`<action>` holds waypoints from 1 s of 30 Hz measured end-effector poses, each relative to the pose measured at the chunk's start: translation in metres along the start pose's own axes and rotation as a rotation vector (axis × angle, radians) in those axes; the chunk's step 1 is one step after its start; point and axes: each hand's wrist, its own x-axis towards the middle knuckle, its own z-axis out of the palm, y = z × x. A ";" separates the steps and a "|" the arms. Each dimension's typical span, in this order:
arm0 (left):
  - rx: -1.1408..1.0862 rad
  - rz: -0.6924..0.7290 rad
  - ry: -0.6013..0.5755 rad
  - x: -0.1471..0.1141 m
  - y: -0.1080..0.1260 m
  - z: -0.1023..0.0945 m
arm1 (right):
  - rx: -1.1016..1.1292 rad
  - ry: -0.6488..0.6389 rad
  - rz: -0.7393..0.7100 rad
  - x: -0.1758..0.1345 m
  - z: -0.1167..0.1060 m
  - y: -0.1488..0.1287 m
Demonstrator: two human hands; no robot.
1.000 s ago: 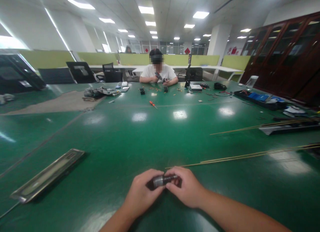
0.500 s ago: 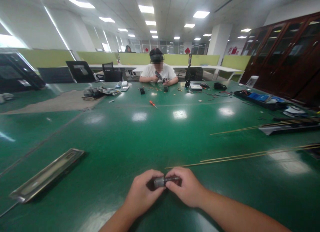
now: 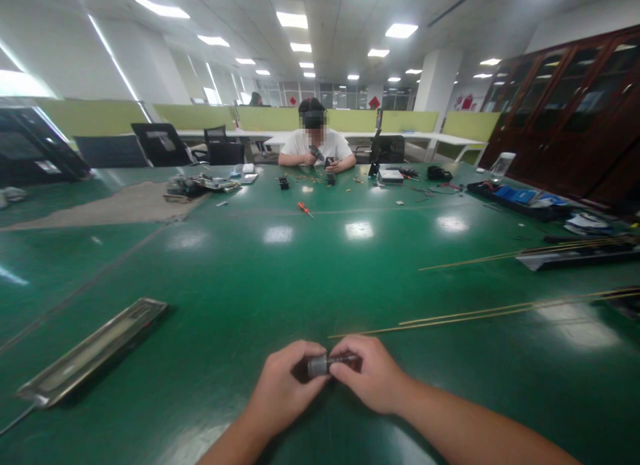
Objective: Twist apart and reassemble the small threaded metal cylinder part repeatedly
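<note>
A small grey cylindrical part with a narrower dark shaft (image 3: 318, 366) lies crosswise between my hands, close to the green tabletop (image 3: 300, 271). Curled round its thicker grey end is my left hand (image 3: 285, 388), thumb and fingers closed on it. My right hand (image 3: 375, 375) pinches the narrower dark end between thumb and fingers. The fingers hide much of the part, and its exact kind cannot be made out. Just beyond my right hand lie thin brass-coloured rods (image 3: 450, 319).
A long metal-framed panel (image 3: 95, 351) with a cable lies at the left. Farther off are an orange screwdriver (image 3: 305, 209), a cluttered black tray (image 3: 520, 197) and more rods (image 3: 470, 260). Across the table a person (image 3: 316, 141) holds a power drill (image 3: 316, 152) and a black part.
My hands keep nearly the same grip and place on the grey part. The view has shifted very slightly.
</note>
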 end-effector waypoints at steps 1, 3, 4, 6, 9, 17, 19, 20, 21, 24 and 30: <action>-0.001 0.004 0.004 0.000 0.000 0.000 | 0.001 -0.002 -0.001 0.000 0.000 0.000; 0.003 0.011 0.011 0.000 0.000 0.000 | 0.005 -0.006 -0.003 0.000 0.000 0.000; 0.006 0.012 0.012 -0.001 0.000 0.000 | 0.006 -0.006 -0.003 0.000 0.000 0.000; 0.015 0.009 0.012 -0.001 -0.001 0.000 | 0.006 -0.007 -0.006 0.001 -0.001 0.000; 0.025 0.005 0.018 -0.002 -0.001 0.000 | 0.000 -0.003 -0.006 0.002 -0.002 -0.001; 0.028 0.014 0.034 -0.002 -0.001 0.000 | 0.012 0.005 0.000 0.001 0.000 0.001; 0.030 0.013 0.043 -0.002 -0.001 0.000 | 0.030 0.009 0.008 0.001 0.000 0.001; 0.030 0.014 0.049 -0.002 -0.001 0.000 | 0.038 0.010 0.011 0.001 0.000 0.002; 0.029 0.014 0.055 -0.002 -0.001 0.000 | 0.043 0.009 0.014 0.001 0.000 0.002; 0.026 0.013 0.054 -0.001 -0.001 0.000 | 0.036 0.006 0.019 0.001 0.000 0.002; 0.009 -0.006 0.042 -0.003 -0.003 -0.001 | 0.032 0.015 0.024 0.001 -0.001 0.002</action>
